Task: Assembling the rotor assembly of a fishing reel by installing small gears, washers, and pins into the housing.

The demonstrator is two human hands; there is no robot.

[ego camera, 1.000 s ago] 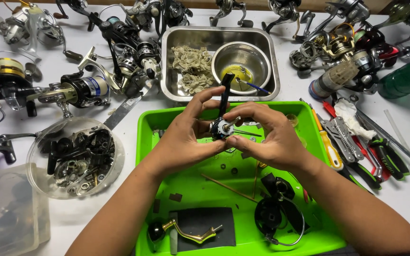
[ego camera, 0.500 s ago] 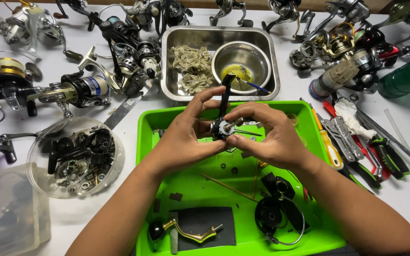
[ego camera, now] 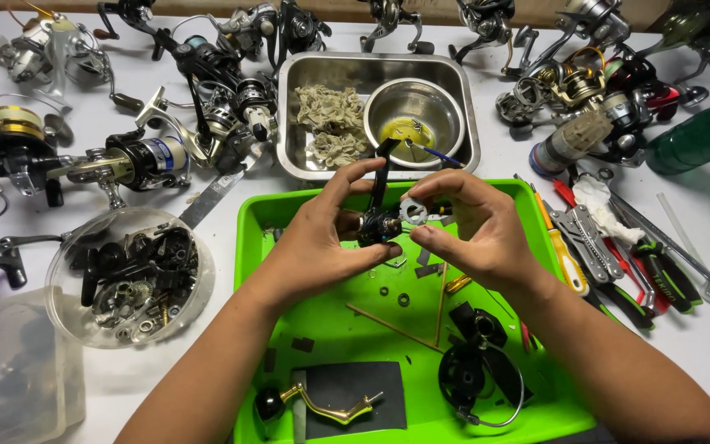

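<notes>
A white counter [ego camera: 700,345] carries everything, strewn along its far edge with metal fishing reels [ego camera: 133,160]. At its middle sits a glossy green plastic tray [ego camera: 338,316], rectangular with rounded corners, its floor dotted with small washers, thin sticks and a black mat [ego camera: 351,395]. Behind it stands a steel pan [ego camera: 289,115] holding crumpled rags and a round steel bowl [ego camera: 414,111] with yellowish liquid. Left of the tray, a clear round tub [ego camera: 129,275] is full of dark gears and parts. On the right lie red- and green-handled pliers [ego camera: 647,275] and a yellow screwdriver [ego camera: 567,263].

Above the tray, the left hand [ego camera: 318,242] grips a small black reel body [ego camera: 378,224], fingers curled round it, thumb below, its slim black stem pointing up. The right hand [ego camera: 474,230] pinches a flat silvery washer [ego camera: 413,212] between thumb and forefinger, held against the body. In the tray's near corner lies a gold crank handle [ego camera: 326,403] with a black knob, beside a black rotor with wire bail [ego camera: 474,382].
</notes>
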